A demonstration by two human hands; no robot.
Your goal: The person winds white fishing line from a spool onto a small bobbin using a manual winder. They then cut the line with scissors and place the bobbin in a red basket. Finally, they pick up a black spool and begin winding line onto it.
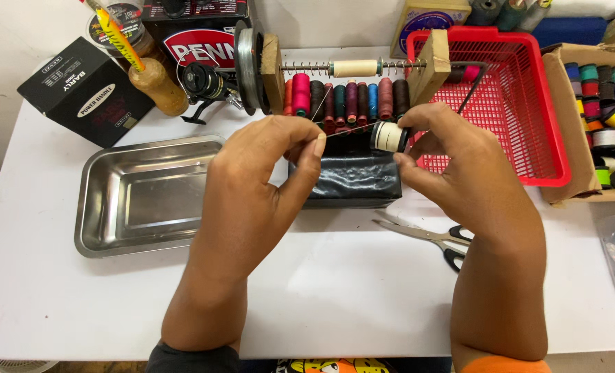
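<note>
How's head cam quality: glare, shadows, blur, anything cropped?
Head view: even, soft light; sharp across the left hand, right hand and white spool. Mild glare on the steel tray; faint shadows under the scissors. The thread between the hands is barely visible. The cardboard box of spools is cropped at the right edge.

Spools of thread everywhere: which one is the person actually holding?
The small white spool, pinched in the right hand. The coloured spools stand in a row behind it, untouched; the left hand holds only its thread.

Red basket (528, 97), cream spool (389, 136), silver tray (114, 228).
</note>
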